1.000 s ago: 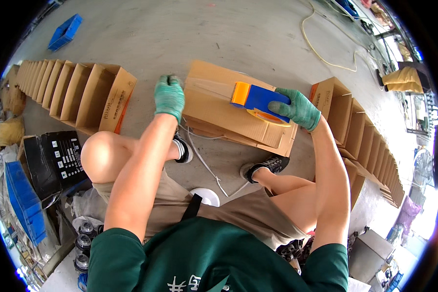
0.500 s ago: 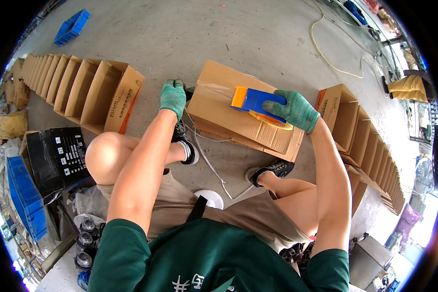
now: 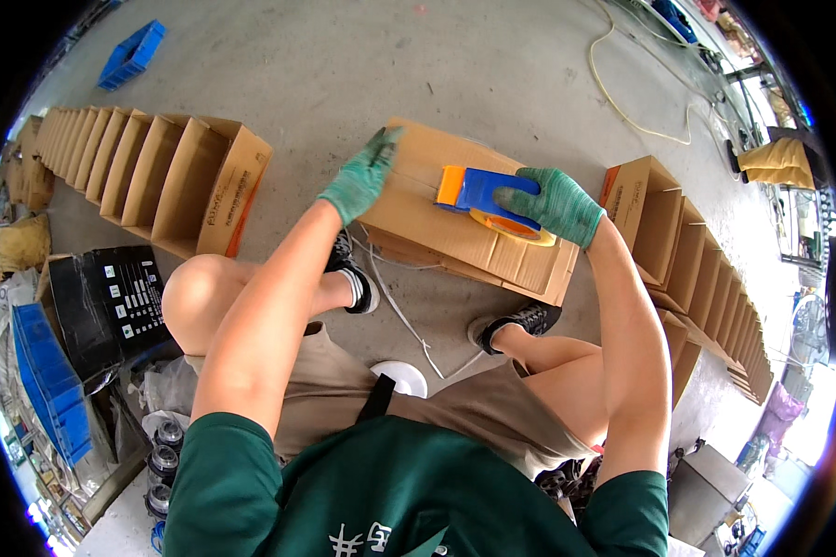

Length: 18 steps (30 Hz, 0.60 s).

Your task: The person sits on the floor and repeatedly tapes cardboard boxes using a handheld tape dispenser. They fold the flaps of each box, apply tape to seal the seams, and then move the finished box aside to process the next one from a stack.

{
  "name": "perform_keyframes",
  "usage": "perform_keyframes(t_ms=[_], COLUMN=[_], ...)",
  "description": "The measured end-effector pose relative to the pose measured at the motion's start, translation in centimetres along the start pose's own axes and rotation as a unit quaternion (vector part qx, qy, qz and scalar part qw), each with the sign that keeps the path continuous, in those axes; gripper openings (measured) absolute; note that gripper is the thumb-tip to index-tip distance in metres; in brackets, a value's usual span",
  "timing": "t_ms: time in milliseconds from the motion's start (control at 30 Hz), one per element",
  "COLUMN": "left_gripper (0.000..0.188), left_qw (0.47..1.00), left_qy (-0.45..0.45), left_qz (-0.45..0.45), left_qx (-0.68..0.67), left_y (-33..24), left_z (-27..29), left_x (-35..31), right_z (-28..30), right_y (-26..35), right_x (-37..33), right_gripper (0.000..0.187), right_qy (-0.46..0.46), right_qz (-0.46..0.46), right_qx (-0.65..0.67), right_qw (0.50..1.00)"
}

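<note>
Cardboard box point(image 3: 492, 246) lies flat-side up on the concrete floor point(image 3: 344, 74) between the person's feet, under both gloved hands. Right hand point(image 3: 555, 202) is closed around a blue and orange tape dispenser point(image 3: 478, 193), pressed onto the box top about midway along its seam. Left hand point(image 3: 362, 176), fingers spread flat, holds down the box's far left end. Tape seems laid from that end up to the dispenser; the stretch toward the right hand's side looks unsealed. Rows of open boxes point(image 3: 158, 176) stand well left and right.
</note>
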<state>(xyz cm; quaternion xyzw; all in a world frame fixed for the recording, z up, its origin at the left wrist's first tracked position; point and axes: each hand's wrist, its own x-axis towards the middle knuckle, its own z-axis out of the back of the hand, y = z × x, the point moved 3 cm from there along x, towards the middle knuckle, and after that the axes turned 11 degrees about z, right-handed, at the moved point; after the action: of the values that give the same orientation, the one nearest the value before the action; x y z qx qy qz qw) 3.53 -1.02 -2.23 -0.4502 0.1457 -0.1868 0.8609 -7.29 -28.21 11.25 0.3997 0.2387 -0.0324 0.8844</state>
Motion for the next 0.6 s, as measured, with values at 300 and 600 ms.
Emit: perform_keyframes(t_ms=[300,600], left_gripper=[0.043,0.055], left_qw=[0.994,0.995], left_qy=[0.051,0.07], left_qz=[-0.007,0.059], left_qx=[-0.094,-0.036], left_y=[2.3,-0.4], left_z=[0.0,0.6], left_x=[0.7,-0.1], right_z=[3.7,10.1], right_y=[-2.0,-8.5], right_x=[-5.7,-18.3], right_gripper=[0.052,0.04], right_qy=[0.034,-0.013], right_qz=[-0.088,-0.232], right_qx=[0.011,-0.074], right_qw=[0.995,0.97])
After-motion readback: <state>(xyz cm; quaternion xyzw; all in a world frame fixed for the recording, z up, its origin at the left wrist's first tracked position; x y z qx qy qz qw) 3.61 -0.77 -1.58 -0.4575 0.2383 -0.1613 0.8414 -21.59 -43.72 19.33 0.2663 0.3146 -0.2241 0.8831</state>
